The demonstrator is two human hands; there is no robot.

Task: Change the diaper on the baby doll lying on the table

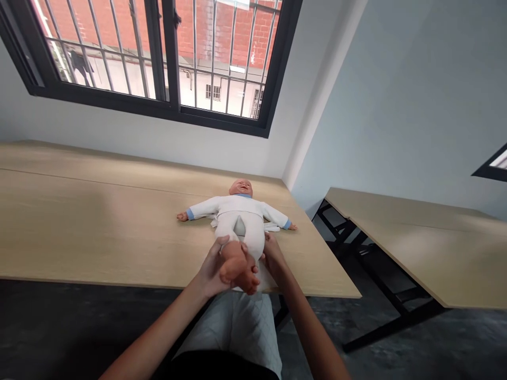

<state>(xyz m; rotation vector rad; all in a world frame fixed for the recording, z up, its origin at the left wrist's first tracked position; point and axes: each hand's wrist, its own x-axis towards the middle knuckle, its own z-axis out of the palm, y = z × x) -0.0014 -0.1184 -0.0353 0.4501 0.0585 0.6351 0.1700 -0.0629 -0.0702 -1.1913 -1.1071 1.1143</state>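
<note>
A baby doll (241,207) lies on its back with arms spread, its head toward the window. It wears a white top with blue cuffs and collar, and white trousers (256,232). Its bare lower legs and feet (233,265) are lifted toward me, close together. My left hand (214,268) is wrapped round them, thumb on top and fingertips showing between and beyond the legs. My right hand (273,256) is closed at the side of the trouser leg, its fingers bent at the fabric and partly hidden. White cloth shows under the doll on both sides of its hips.
The doll rests on a light wooden table (119,232), near its right end and front edge. A second wooden table (428,237) with black legs stands to the right, across a gap. Behind is a wall with a barred window (170,108).
</note>
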